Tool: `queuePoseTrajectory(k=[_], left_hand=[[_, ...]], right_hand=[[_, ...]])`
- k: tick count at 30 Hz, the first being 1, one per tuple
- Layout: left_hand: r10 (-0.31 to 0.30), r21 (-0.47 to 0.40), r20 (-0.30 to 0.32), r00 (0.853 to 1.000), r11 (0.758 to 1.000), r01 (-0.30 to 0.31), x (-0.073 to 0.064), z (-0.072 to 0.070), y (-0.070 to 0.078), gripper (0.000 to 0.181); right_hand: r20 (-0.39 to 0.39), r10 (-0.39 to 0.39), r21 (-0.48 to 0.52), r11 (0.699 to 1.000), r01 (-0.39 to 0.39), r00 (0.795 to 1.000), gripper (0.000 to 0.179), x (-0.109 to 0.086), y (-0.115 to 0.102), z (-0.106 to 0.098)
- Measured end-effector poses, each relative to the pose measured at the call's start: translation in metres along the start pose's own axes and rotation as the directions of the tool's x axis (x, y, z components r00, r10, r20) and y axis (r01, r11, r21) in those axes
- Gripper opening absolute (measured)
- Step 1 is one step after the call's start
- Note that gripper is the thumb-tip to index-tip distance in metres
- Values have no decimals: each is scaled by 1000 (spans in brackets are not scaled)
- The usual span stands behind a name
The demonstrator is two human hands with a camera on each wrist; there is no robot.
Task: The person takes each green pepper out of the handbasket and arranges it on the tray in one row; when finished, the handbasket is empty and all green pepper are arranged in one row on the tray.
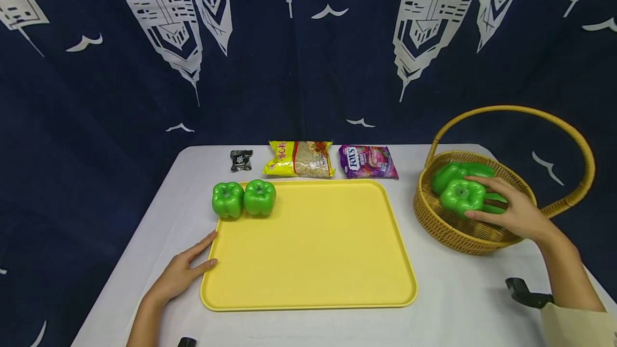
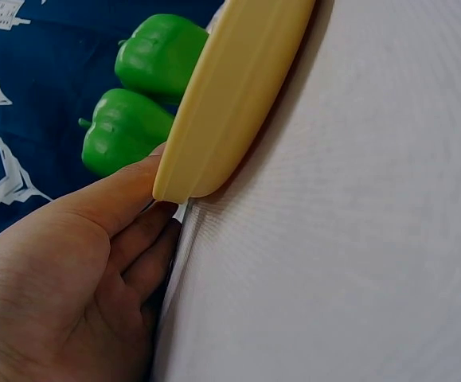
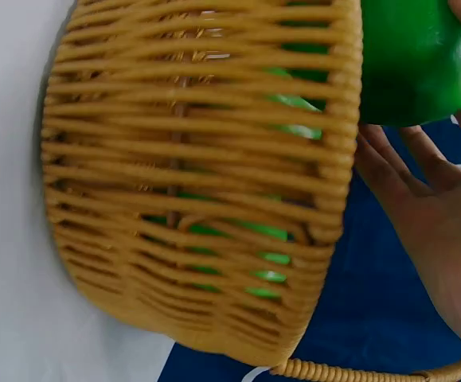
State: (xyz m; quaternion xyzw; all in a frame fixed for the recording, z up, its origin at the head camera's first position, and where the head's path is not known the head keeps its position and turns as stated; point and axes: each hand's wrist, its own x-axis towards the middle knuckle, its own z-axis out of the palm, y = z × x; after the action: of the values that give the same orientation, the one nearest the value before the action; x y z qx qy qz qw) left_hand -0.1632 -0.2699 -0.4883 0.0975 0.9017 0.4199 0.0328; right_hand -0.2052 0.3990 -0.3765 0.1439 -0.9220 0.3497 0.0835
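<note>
Green pepper (image 1: pixel 463 197) is pinched by right hand (image 1: pixel 523 216) over basket (image 1: pixel 448 233), tray (image 1: pixel 308 250) touched by left hand (image 1: pixel 175 277), fingers relaxed; mid-transfer, seemingly: steady grip needed.

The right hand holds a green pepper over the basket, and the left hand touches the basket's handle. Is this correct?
Not quite: in the head view, the left hand touches the yellow tray, not the basket's handle. The rest stands.

You can read FOX'S on the purple candy bag (image 1: pixel 369 162), but the yellow packet's (image 1: pixel 301 159) red Chinese characters and black packet's (image 1: pixel 241 160) white print are too tiny tbh.
</note>
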Motion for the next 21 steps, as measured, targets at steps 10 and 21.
queuePoseTrajectory(k=[10, 21], left_hand=[[-7, -10, 5, 1000, 1000, 7, -1, -1, 4, 66], [-7, -6, 0, 1000, 1000, 7, -1, 0, 3, 66]], right_hand=[[-65, -102, 18, 994, 103, 993, 72, 4, -38, 12], [17, -153, -16, 988, 154, 988, 73, 28, -94, 47]])
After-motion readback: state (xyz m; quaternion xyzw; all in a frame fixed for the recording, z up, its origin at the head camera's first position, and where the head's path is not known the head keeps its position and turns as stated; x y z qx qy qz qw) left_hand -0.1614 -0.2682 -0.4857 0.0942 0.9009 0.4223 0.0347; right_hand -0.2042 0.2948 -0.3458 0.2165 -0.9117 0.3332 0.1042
